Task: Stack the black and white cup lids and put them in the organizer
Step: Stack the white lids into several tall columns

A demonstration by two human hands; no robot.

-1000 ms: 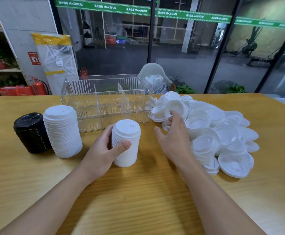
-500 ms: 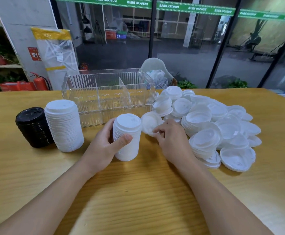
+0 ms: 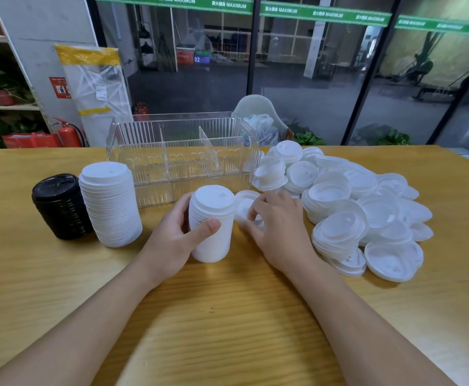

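My left hand (image 3: 173,240) grips a short stack of white lids (image 3: 212,222) standing on the wooden table (image 3: 227,330). Right beside the stack, my right hand (image 3: 278,227) holds a single white lid (image 3: 244,206) tilted on edge, fingers curled round it. A taller white lid stack (image 3: 110,207) and a black lid stack (image 3: 60,206) stand to the left. The clear plastic organizer (image 3: 183,162) with dividers sits behind, with no lids in it. A heap of loose white lids (image 3: 350,204) spreads to the right.
A chair with a plastic bag (image 3: 261,121) stands behind the table's far edge. Glass walls are beyond. Bare wood lies in front of my arms.
My right hand drew a white lid out of the heap and brought it left, close against the stack held by my left hand. The left hand stayed on its stack.
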